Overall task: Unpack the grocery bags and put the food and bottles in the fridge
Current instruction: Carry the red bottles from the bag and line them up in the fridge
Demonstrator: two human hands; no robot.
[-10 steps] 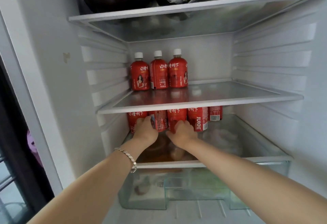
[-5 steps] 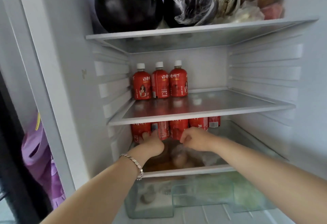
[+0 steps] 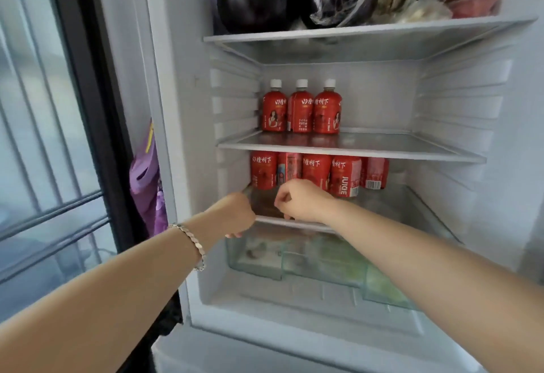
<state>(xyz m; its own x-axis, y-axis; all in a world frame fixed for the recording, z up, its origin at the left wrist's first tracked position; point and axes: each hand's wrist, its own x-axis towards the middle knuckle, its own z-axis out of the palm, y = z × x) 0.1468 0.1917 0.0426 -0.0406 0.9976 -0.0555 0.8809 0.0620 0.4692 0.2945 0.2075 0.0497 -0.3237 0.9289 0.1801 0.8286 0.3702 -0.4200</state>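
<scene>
We face the open fridge (image 3: 188,137). 5 red bottles (image 3: 316,166) stand upright in a row on the lower shelf (image 3: 265,219), long axes vertical. Their caps are hidden behind the middle shelf (image 3: 353,150), where 3 more bottles (image 3: 300,113) stand. Our right hand (image 3: 303,199) is close in front of the row's middle, so the bottles lie at 12 o'clock from it. Its fingers are loosely curled on nothing. Our left hand (image 3: 235,213) hangs at 7 o'clock of the leftmost bottle, knuckles towards us, fingers tucked under, and we cannot tell whether it holds anything. The right hand is nearer the row. We judge these bottles placed; the next reach probably leaves the fridge, perhaps for the purple bag (image 3: 147,184) at 9 o'clock
</scene>
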